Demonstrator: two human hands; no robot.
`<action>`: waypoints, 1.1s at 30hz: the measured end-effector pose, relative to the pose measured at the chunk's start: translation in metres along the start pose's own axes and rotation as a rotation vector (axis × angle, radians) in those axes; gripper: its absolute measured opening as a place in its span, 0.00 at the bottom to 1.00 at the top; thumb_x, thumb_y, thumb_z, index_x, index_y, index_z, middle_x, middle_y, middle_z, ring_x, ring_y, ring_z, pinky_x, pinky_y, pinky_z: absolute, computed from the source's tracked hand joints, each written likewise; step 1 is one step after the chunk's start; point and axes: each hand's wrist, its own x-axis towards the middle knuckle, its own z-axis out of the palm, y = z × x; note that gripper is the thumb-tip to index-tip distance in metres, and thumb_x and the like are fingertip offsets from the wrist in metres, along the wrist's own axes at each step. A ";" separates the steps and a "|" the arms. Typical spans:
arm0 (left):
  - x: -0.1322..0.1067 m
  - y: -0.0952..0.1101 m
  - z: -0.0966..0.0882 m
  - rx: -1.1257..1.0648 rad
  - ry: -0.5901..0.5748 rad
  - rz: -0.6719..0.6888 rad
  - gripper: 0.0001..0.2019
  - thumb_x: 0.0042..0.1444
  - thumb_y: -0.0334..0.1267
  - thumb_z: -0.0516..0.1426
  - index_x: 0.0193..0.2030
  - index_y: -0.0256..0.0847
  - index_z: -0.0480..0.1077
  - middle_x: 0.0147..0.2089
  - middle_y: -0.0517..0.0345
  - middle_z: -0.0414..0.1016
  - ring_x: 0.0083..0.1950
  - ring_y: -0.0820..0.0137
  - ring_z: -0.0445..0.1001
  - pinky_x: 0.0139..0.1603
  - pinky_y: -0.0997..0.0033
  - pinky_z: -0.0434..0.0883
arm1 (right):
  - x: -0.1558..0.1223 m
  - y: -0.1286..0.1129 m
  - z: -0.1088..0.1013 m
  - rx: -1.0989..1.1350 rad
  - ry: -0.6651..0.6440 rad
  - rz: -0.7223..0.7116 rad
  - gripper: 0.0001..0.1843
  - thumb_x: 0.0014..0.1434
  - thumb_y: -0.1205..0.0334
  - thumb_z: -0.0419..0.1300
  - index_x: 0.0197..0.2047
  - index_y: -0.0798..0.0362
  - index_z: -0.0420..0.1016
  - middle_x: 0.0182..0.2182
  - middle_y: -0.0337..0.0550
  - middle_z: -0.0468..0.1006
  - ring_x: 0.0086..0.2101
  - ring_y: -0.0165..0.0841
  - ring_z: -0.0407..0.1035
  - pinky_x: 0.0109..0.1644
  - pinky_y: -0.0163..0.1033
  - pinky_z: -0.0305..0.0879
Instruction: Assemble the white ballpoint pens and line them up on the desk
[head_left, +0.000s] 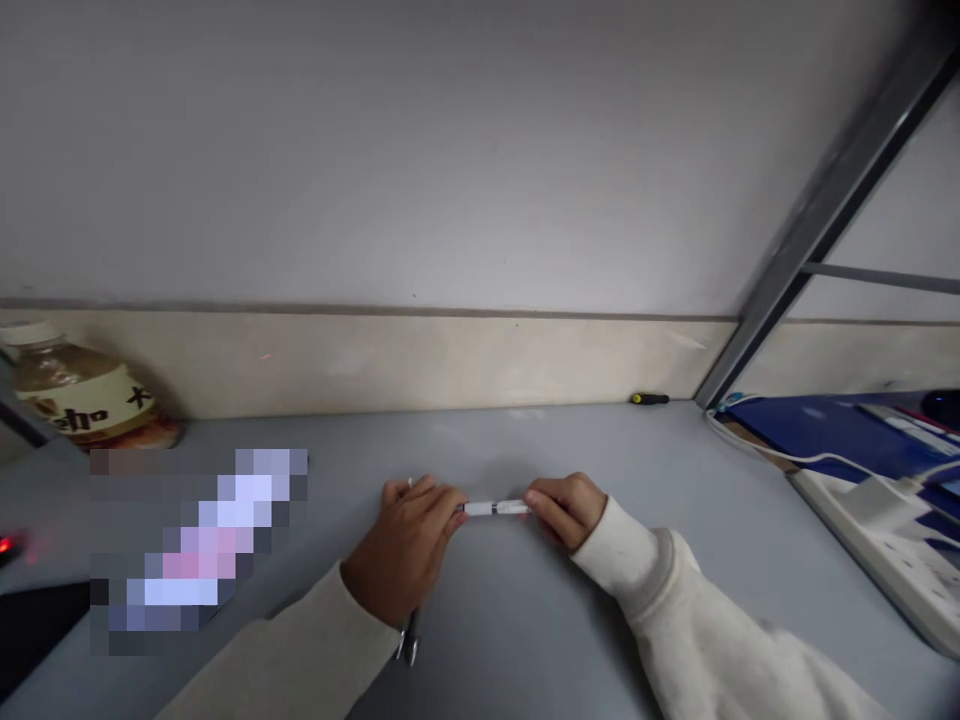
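White pen [480, 508]: level between the two hands, over the middle of the desk [510, 630], well forward of the back edge; whether it touches the surface I cannot tell.
Left hand [409, 545]: fingers closed around the pen's left end, hiding that tip.
Right hand [568, 508]: thumb and fingers pinching the right end.
Dark ring on the barrel: possibly a joint; if both hands pull or twist hard, the halves could part suddenly and small parts scatter.
Smooth barrel: little is gripped at the right end, so an uneven tug could make it slip and roll towards a desk edge.
Slim metallic-ended items [412, 648]: on the near side, by the left wrist; a sleeve dragged back could sweep them away.
Bottle [79, 400]: back left corner, well apart; only a wide arm swing would threaten it.
Power strip [892, 570]: along the right edge; its white cable [787, 457] could snag a flung right sleeve.
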 end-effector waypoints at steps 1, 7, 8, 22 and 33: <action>0.000 0.000 0.000 -0.001 0.000 -0.004 0.14 0.62 0.33 0.40 0.33 0.41 0.64 0.29 0.59 0.70 0.34 0.67 0.67 0.37 0.65 0.55 | 0.000 0.000 0.000 0.002 0.009 -0.011 0.22 0.60 0.48 0.47 0.32 0.56 0.73 0.15 0.36 0.65 0.17 0.24 0.56 0.21 0.30 0.53; 0.000 0.000 0.000 0.027 0.028 0.014 0.13 0.58 0.28 0.41 0.28 0.40 0.61 0.25 0.60 0.68 0.29 0.70 0.65 0.34 0.67 0.56 | -0.002 -0.004 0.002 0.021 0.057 -0.060 0.17 0.56 0.50 0.54 0.32 0.57 0.73 0.17 0.36 0.66 0.19 0.24 0.56 0.22 0.30 0.53; 0.000 0.001 -0.001 0.052 0.042 0.021 0.13 0.57 0.27 0.41 0.27 0.40 0.61 0.24 0.60 0.68 0.29 0.70 0.64 0.34 0.67 0.55 | -0.003 -0.005 0.003 0.074 0.037 -0.019 0.18 0.56 0.50 0.53 0.29 0.57 0.72 0.15 0.34 0.62 0.17 0.23 0.53 0.20 0.29 0.50; 0.000 0.017 -0.007 -0.074 -0.009 0.064 0.15 0.61 0.39 0.40 0.41 0.42 0.66 0.36 0.57 0.73 0.39 0.66 0.69 0.44 0.62 0.57 | 0.014 0.000 0.017 1.024 0.322 0.268 0.24 0.38 0.43 0.66 0.26 0.55 0.67 0.19 0.37 0.69 0.20 0.27 0.63 0.22 0.33 0.63; 0.002 0.005 -0.005 0.155 0.086 -0.066 0.11 0.59 0.41 0.45 0.34 0.43 0.66 0.34 0.56 0.72 0.38 0.63 0.68 0.38 0.61 0.58 | 0.012 0.010 -0.011 1.481 0.263 0.239 0.25 0.54 0.38 0.45 0.20 0.50 0.52 0.12 0.28 0.44 0.12 0.24 0.40 0.15 0.30 0.45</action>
